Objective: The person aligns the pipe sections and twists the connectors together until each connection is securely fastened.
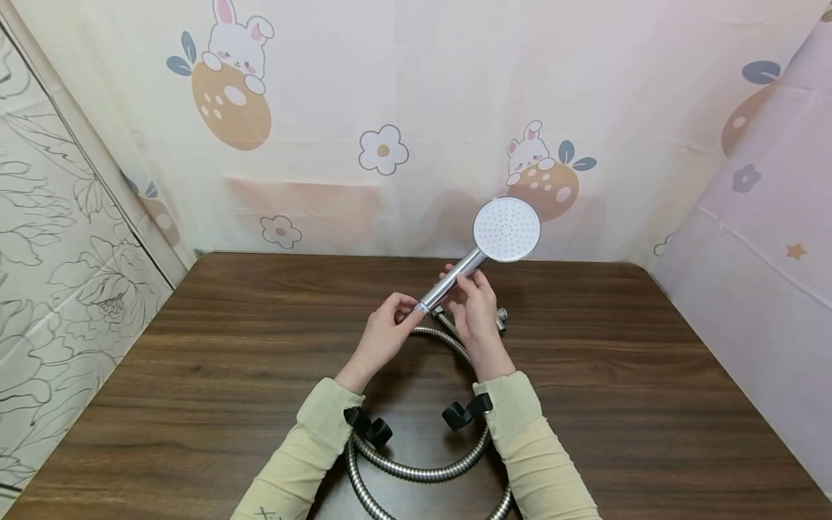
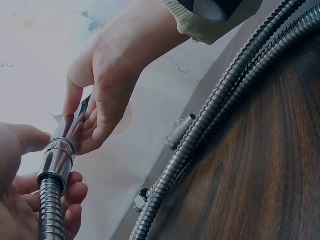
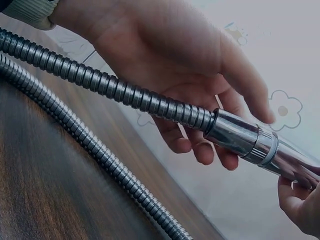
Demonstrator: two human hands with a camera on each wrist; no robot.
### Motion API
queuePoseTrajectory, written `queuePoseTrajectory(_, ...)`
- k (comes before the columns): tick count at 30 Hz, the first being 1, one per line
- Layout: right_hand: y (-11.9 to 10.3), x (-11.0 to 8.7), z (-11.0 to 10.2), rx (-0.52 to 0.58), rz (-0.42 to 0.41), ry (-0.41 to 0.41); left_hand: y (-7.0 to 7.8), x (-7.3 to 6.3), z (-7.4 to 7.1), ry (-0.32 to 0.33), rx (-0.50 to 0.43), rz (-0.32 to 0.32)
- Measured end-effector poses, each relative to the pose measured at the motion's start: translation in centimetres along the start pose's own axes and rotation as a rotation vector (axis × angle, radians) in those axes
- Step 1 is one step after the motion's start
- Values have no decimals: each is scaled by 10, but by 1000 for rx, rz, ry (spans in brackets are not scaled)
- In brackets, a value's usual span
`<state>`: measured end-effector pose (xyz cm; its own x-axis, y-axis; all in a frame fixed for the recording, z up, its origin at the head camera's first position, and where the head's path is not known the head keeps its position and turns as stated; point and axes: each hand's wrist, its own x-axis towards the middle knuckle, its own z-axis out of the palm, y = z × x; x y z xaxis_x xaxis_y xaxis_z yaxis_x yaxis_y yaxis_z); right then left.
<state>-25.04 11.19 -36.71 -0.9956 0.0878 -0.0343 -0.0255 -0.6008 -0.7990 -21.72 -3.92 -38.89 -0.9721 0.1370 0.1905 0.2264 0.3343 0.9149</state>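
A chrome shower head (image 1: pixel 507 230) with a round white spray face is held up over the back of the table, tilted up to the right. My right hand (image 1: pixel 477 314) pinches its handle (image 1: pixel 455 280) between thumb and fingers. At the handle's lower end, my left hand (image 1: pixel 380 336) grips the smooth chrome connector (image 3: pixel 232 132) of the metal shower hose (image 2: pixel 51 210), thumb at the joint and fingers curled beneath. The connector meets the handle at a ribbed ring (image 3: pixel 265 147). Below the hands, the hose (image 1: pixel 422 474) loops over the table.
A small chrome fitting (image 1: pixel 502 318) lies behind the right hand on the brown wooden table (image 1: pixel 227 361). The hose's other end shows a nut (image 2: pixel 141 200) near the table's back edge. A patterned curtain (image 1: pixel 325 87) hangs behind, with more patterned cloth at both sides.
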Motion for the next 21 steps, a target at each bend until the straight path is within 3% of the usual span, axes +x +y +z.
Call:
queuePoseTrajectory(7, -1, 0, 1, 23, 3, -20, -2, 3, -1, -26, 114, -81)
queuePoseTrajectory(21, -2, 2, -1, 21, 9, -36, -4, 5, -1, -13, 123, -57)
